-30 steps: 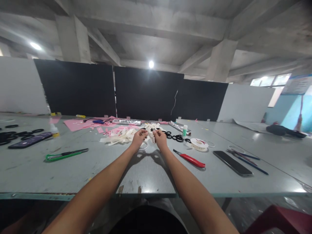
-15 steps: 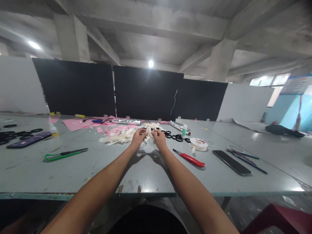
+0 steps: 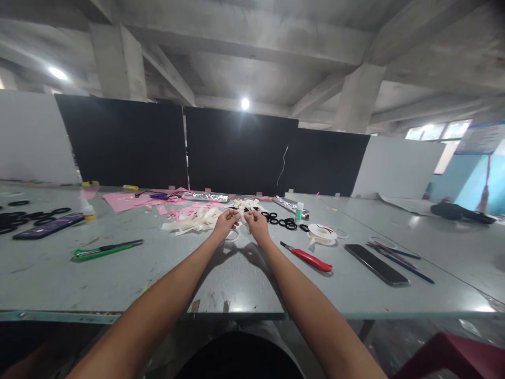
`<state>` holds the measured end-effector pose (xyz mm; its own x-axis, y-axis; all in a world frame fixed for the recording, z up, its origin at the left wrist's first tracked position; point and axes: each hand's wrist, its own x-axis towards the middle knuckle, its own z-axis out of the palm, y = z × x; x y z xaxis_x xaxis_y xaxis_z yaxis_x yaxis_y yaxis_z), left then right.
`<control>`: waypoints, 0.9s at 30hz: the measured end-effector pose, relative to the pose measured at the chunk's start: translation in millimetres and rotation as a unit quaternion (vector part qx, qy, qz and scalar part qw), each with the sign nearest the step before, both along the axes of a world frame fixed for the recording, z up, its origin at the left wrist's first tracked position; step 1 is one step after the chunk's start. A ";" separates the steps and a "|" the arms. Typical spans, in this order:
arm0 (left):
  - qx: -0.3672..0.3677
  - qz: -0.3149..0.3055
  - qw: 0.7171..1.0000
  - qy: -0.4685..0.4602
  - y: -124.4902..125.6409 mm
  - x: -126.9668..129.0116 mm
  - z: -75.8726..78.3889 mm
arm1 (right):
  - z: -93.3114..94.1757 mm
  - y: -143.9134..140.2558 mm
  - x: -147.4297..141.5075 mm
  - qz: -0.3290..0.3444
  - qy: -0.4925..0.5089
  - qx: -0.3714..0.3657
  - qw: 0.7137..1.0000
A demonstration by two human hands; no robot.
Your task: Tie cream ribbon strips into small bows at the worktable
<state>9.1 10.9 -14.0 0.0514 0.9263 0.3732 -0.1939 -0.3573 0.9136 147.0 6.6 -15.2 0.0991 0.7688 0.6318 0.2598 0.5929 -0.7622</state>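
The fingers of both hands were curled in and pinched together on a small cream-white ribbon piece [image 3: 242,217], too small in the view to make out in detail. The left hand [image 3: 225,223] and the right hand [image 3: 257,225] sat knuckle to knuckle, nearly touching, raised just over the grey tabletop [image 3: 236,279] at the far reach of both bare forearms. The ribbon piece lay between the two sets of fingertips, near the middle of the table's width. Just behind and to the left of the hands lay a loose heap of cream-white ribbon strips [image 3: 197,220], and beyond that a spread of pink paper scraps [image 3: 130,200]. Behind the right hand a cluster of small black rings [image 3: 282,221] lay flat on the table, with a small green-capped glue bottle [image 3: 300,211] standing upright beside them and a crinkled silver foil roll [image 3: 290,205] near it. To the right of the hands rested a flat white ribbon spool [image 3: 322,232], then a red-handled utility knife [image 3: 307,257], and farther right a black phone [image 3: 376,264] lying face up next to a few blue pens [image 3: 398,258]. Well to the left lay a green-handled utility knife [image 3: 106,249], and at the far left edge a dark purple phone [image 3: 47,226] among more black rings.
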 end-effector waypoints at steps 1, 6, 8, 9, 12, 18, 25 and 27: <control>-0.005 -0.003 1.000 -0.004 -0.5 0.3 0.3 | 0.0 0.1 0.2 0.002 -0.003 -0.001 1.000; -0.032 -0.028 0.999 -0.010 -3.8 2.5 2.2 | -0.4 -0.5 -1.0 0.029 -0.007 -0.019 0.999; -0.017 -0.020 1.000 -0.014 -5.2 3.4 3.0 | -1.0 -1.9 -5.3 0.063 0.024 -0.050 0.996; -0.009 -0.012 1.000 -0.016 -5.8 3.8 3.5 | -1.4 -3.0 -8.7 0.080 0.049 -0.067 0.993; 0.026 0.013 0.999 -0.014 -7.1 4.7 5.2 | -2.3 -6.6 -20.9 0.087 0.125 -0.105 0.983; 0.054 0.014 0.998 -0.043 -9.4 7.5 7.3 | -3.2 -6.9 -33.1 -0.029 0.089 -0.031 0.995; 0.038 -0.051 0.991 -0.118 -15.5 19.6 7.3 | -4.2 0.6 -31.0 -0.082 0.117 -0.007 0.990; 0.042 -0.059 0.989 -0.131 -17.6 24.3 7.7 | -4.4 2.2 -29.8 -0.086 0.129 -0.002 0.988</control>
